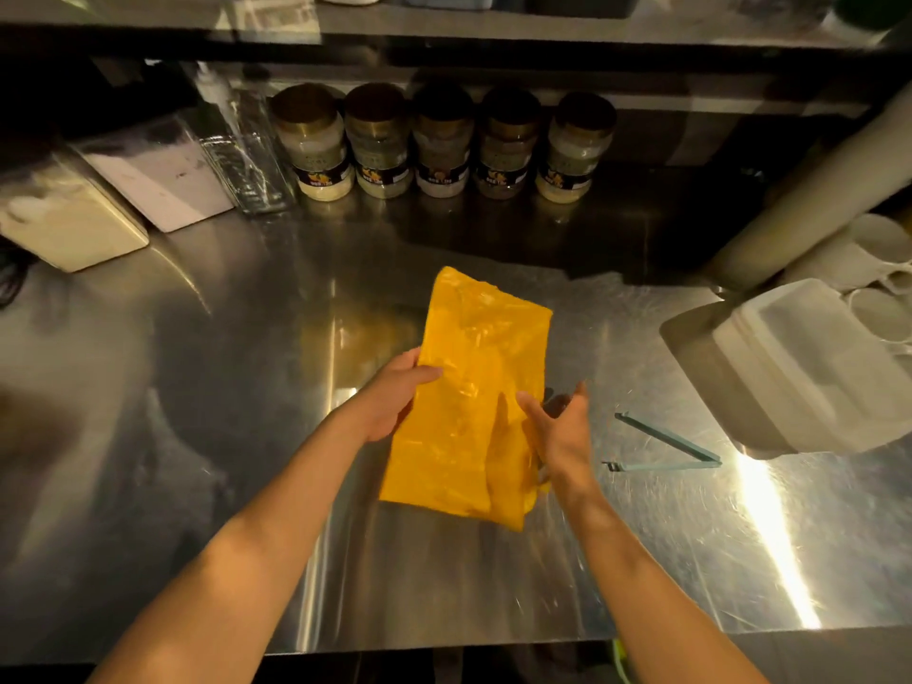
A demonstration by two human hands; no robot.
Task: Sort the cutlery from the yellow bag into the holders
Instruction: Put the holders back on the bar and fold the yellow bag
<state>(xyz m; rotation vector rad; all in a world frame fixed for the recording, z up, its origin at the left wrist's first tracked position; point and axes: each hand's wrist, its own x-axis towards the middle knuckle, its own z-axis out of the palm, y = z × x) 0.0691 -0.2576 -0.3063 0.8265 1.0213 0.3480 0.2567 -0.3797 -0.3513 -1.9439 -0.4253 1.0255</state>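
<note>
Gripping yellow bag (474, 387): left hand (395, 392); glossy, crinkled, flat.

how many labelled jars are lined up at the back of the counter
5, side by side under the shelf: far left, next, middle, fourth, far right. None seems hidden.

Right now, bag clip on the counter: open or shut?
Open. The teal bag clip lies on the steel counter right of the yellow bag, its two arms spread in a V.
</note>
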